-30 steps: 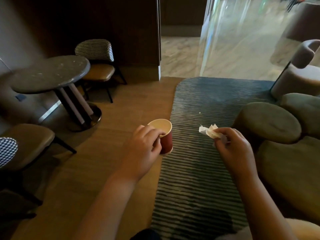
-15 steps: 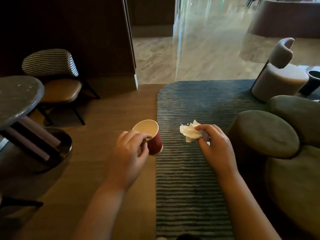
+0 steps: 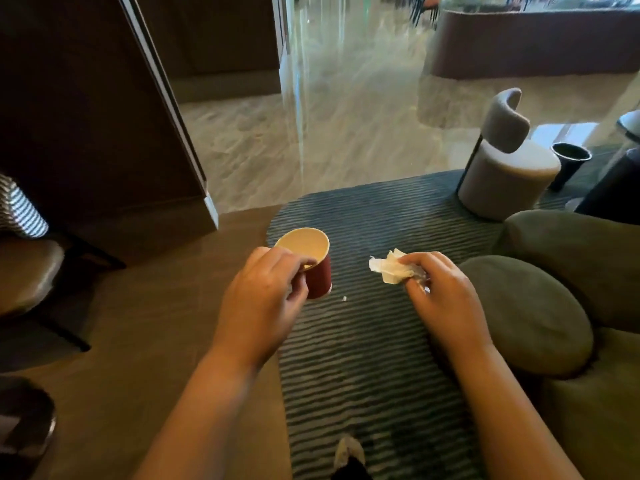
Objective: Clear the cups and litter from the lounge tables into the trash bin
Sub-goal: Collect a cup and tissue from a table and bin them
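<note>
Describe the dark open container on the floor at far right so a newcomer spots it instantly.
Find the striped rug; a pale round stool stands at its far right corner. Just right of it sits the dark container: small, black, tapered, open-topped.

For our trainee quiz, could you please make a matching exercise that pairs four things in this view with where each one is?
Things:
1. red paper cup
2. crumpled napkin
3. small white scrap
4. dark container

Places:
A. held in the right hand
B. lying on the striped rug
C. standing just right of the grey stool
D. held in the left hand

Pairs: 1-D, 2-A, 3-B, 4-C
</note>
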`<state>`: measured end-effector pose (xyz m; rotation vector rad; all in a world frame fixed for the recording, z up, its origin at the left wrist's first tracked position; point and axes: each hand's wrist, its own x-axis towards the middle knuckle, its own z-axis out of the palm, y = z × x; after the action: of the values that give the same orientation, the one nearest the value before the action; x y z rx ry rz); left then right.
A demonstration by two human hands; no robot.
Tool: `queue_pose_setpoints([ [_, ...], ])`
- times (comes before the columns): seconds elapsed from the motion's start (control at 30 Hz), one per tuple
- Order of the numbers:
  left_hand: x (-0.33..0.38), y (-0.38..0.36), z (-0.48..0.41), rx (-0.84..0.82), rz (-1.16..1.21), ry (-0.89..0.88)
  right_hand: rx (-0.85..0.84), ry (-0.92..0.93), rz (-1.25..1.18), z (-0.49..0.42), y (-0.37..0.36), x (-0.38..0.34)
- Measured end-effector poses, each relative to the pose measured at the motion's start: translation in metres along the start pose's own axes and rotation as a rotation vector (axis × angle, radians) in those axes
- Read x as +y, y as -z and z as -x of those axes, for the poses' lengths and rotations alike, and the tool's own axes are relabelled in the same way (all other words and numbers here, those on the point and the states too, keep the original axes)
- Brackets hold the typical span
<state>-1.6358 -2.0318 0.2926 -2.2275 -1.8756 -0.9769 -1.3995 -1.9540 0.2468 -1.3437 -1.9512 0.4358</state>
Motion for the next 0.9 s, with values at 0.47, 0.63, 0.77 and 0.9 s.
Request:
queue_pose_setpoints([
  [0.47,-0.170,-0.103,-0.276,0.016,0.065,0.006,-0.030,-0.021,0.033,-0.311,-0.101,0.056],
  [0.63,-0.244,-0.147,-0.396,-0.078,0.130,-0.018,0.021,-0.128,0.056,-0.433,-0.135,0.079],
  [0.77,-0.285,-0.183,-0.489,-0.118,0.171,-0.060,0.086,-0.131,0.050,-0.516,-0.162,0.097],
  [0.9,-0.306,-0.234,-0.565,-0.190,0.222,-0.105,0.118,-0.204,0.063,-0.568,-0.179,0.137],
])
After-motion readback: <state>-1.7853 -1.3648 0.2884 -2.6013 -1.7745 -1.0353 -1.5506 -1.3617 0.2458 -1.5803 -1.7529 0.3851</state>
